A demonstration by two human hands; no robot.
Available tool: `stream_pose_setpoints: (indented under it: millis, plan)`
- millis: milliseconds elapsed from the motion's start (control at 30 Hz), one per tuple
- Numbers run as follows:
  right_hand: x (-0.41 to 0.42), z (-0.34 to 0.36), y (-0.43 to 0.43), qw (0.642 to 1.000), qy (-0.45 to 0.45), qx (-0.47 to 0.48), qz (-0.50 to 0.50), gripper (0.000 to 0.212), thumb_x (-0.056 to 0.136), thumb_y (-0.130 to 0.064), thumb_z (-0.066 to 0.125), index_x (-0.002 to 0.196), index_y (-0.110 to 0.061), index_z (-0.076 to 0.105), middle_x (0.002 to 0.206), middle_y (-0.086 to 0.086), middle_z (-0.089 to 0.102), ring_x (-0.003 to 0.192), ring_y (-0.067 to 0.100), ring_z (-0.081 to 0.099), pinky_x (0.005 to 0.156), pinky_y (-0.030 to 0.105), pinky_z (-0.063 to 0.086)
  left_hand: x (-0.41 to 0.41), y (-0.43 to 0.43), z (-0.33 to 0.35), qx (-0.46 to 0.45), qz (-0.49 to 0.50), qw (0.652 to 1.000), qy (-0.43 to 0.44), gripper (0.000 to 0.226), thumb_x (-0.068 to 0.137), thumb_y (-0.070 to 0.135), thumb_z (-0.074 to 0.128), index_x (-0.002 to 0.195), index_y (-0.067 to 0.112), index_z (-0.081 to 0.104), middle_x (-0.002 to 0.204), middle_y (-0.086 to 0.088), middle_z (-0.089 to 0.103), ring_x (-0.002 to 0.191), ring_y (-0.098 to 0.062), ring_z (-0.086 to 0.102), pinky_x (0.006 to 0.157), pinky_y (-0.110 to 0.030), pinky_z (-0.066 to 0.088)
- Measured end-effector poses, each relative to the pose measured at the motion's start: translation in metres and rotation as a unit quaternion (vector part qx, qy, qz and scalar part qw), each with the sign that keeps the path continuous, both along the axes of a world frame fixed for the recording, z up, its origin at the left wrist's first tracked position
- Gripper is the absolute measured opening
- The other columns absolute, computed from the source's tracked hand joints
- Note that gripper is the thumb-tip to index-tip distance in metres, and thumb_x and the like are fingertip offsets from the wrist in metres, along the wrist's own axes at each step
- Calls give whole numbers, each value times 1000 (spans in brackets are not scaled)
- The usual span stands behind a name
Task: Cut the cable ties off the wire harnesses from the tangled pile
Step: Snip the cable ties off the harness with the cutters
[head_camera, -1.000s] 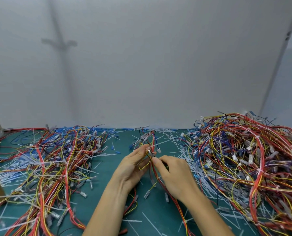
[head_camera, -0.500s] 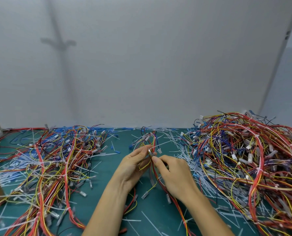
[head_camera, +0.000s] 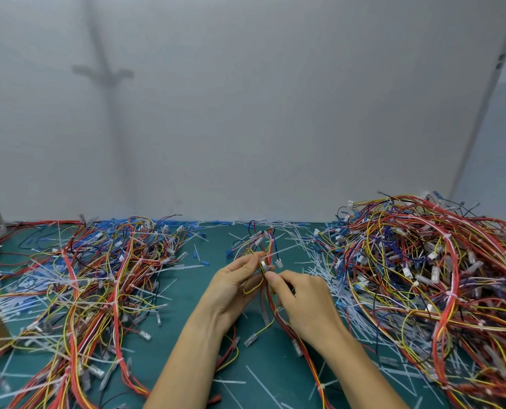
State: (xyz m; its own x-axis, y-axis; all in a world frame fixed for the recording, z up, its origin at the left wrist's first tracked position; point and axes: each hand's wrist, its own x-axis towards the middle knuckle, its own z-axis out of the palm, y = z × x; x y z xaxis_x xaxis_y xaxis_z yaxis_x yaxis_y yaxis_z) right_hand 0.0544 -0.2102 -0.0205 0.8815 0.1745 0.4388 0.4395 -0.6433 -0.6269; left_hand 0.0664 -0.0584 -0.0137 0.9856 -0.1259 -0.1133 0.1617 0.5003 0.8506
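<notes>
Red and yellow wires everywhere, one harness in hand.
Spread pile [head_camera: 77,290] left; left hand [head_camera: 231,287] pinches the wire harness [head_camera: 265,261] mid-mat, right hand [head_camera: 302,302] has crept closer, fingertips closed at a small metal tool [head_camera: 264,264]; tangled pile [head_camera: 431,284] right: cut looks imminent.

Almost nothing has been altered. The wire harness [head_camera: 264,255] has been kept pinched between the left hand [head_camera: 236,286] and right hand [head_camera: 302,302]; the fingertips have been drawn marginally closer.
</notes>
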Motion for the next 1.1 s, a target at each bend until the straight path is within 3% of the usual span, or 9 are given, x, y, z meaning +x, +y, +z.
stream_pose_setpoints:
  millis: [167, 267, 400, 467, 533, 667, 767, 867, 1100]
  plan:
    - [0, 1, -2, 1000, 4, 24, -1, 46, 97, -48, 48, 68, -18, 65, 58, 2, 63, 60, 17, 57, 66, 39, 46, 1, 2, 1, -12, 8, 1000, 5, 17, 73, 24, 71, 86, 17, 80, 99, -10, 75, 86, -17, 72, 82, -29, 54]
    - [-1, 4, -1, 998, 7, 67, -12, 45, 97, -47, 48, 66, -18, 64, 56, 3, 60, 55, 14, 55, 63, 39, 46, 0, 3, 2, -22, 19, 1000, 0, 16, 74, 26, 70, 86, 17, 77, 98, -2, 76, 81, -13, 73, 68, -24, 58]
    - [-1, 7, -1, 988, 17, 145, -46, 39, 99, -42, 47, 67, -25, 63, 55, -2, 59, 52, 11, 55, 63, 39, 48, 4, 3, 3, -61, 27, 998, 6, 19, 85, 23, 64, 100, 11, 62, 111, -9, 73, 91, -23, 74, 77, -32, 61]
    - [0, 8, -2, 979, 18, 194, -57, 38, 99, -39, 47, 69, -22, 64, 56, -1, 60, 51, 14, 58, 63, 42, 50, 5, 5, 3, -93, 16, 995, 19, 11, 87, 21, 58, 90, 11, 57, 115, -14, 71, 95, -30, 73, 73, -35, 61]
    - [0, 9, -3, 968, 14, 244, -64, 39, 100, -37, 48, 69, -20, 64, 56, -1, 60, 48, 11, 57, 60, 40, 49, 4, 8, 5, -116, 9, 993, 32, 19, 88, 27, 52, 76, 13, 51, 116, -17, 70, 99, -36, 70, 76, -39, 57]
    - [0, 9, -3, 955, -8, 288, -74, 39, 100, -35, 46, 70, -19, 64, 58, 2, 60, 49, 11, 59, 57, 35, 52, 1, 10, 7, -8, 12, 999, 47, 32, 80, 44, 67, 78, 14, 57, 108, -12, 73, 93, -35, 72, 70, -39, 58]
    - [2, 9, -2, 953, -22, 292, -78, 38, 100, -36, 45, 71, -20, 64, 61, 1, 62, 51, 12, 61, 60, 42, 54, 0, 3, 3, 133, 9, 990, 47, 32, 78, 23, 74, 103, 8, 61, 108, -13, 69, 87, -34, 73, 68, -37, 60]
    - [3, 8, -2, 952, -34, 294, -77, 40, 98, -43, 41, 72, -22, 63, 61, -1, 63, 54, 13, 63, 63, 46, 53, -3, -5, 2, 163, -38, 985, 39, 21, 87, 0, 49, 104, 2, 62, 99, -13, 73, 87, -35, 73, 66, -34, 60]
    - [5, 9, -7, 920, -32, 380, -89, 43, 99, -45, 39, 75, -19, 65, 63, 5, 65, 59, 21, 68, 65, 50, 55, 4, -7, 4, -38, -30, 997, 56, 44, 80, -18, 18, 105, -11, 53, 108, -32, 66, 78, -41, 73, 58, -31, 61]
